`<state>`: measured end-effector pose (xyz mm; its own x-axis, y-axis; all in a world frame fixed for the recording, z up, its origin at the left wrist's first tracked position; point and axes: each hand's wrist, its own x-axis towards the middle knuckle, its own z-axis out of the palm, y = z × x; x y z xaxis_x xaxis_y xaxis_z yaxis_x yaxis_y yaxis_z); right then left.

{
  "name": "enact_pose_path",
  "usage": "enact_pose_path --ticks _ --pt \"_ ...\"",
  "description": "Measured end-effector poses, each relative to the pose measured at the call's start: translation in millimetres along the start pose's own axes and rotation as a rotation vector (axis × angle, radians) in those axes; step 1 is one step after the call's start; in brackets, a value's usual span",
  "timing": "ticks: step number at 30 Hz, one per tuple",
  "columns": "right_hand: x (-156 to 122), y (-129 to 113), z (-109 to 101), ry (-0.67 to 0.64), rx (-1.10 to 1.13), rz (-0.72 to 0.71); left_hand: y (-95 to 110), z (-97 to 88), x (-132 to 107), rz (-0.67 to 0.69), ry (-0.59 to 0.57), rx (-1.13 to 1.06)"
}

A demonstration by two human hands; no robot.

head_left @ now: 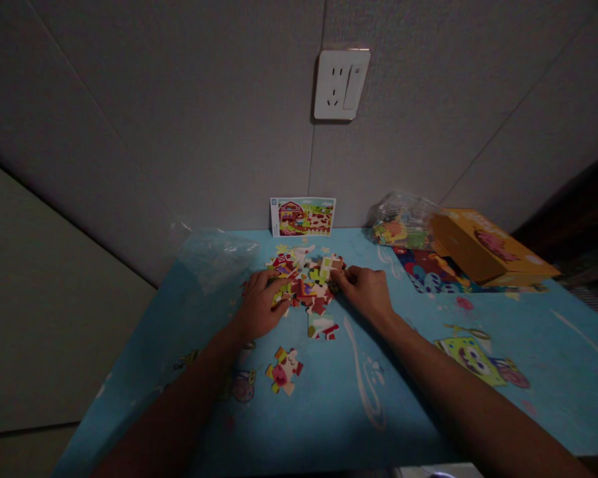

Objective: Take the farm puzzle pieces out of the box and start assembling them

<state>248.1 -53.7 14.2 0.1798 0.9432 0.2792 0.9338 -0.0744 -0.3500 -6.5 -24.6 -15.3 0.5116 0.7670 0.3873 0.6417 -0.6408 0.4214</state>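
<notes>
A heap of jigsaw pieces (303,290) lies on the blue patterned table cover between my hands. My left hand (263,304) rests on the heap's left side with its fingers spread. At the right side, my right hand (363,289) pinches a light green and white jigsaw piece (327,268) between thumb and fingers. Just below the heap is a loose piece with red and white stripes (322,327). Closer to me, a piece with a cow's face (284,370) lies by itself. Behind the heap a farm picture card (303,218) leans against the wall.
An empty clear plastic bag (216,255) lies at the back left. Back right, another clear bag (403,222) holds colourful pieces beside an orange box (488,245), with a dark printed sheet (431,272) under them. A socket (342,85) is on the wall.
</notes>
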Motion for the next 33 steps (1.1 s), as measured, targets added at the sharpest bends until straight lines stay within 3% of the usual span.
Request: enact_pose_path --ticks 5,10,13,16,23,26,29,30,33 --pt "0 -1 -2 0.030 0.001 -0.075 -1 -0.8 1 -0.016 0.024 -0.006" --pt "-9 -13 -2 -0.008 0.138 -0.486 5 -9.5 2 0.086 0.017 -0.025" --pt "-15 -17 -1 -0.078 0.128 -0.623 9 -13.4 2 0.162 -0.033 -0.003" --pt "-16 -16 -1 -0.102 0.121 -0.622 9 -12.3 1 0.155 -0.054 0.014" --pt "-9 -8 0 -0.065 0.117 -0.556 2 -5.6 2 0.046 0.017 0.033" --pt "-10 -16 -10 -0.007 0.179 -0.524 1 -4.7 2 0.045 0.026 0.031" --pt "-38 -42 -40 0.005 0.448 -0.508 1 -4.5 2 0.027 0.041 0.018" --pt "-57 -53 -53 -0.066 0.544 -0.513 2 -4.6 2 0.018 0.043 0.010" --pt "-131 -85 -81 -0.275 0.640 -0.737 4 -5.3 2 -0.001 0.038 0.003"
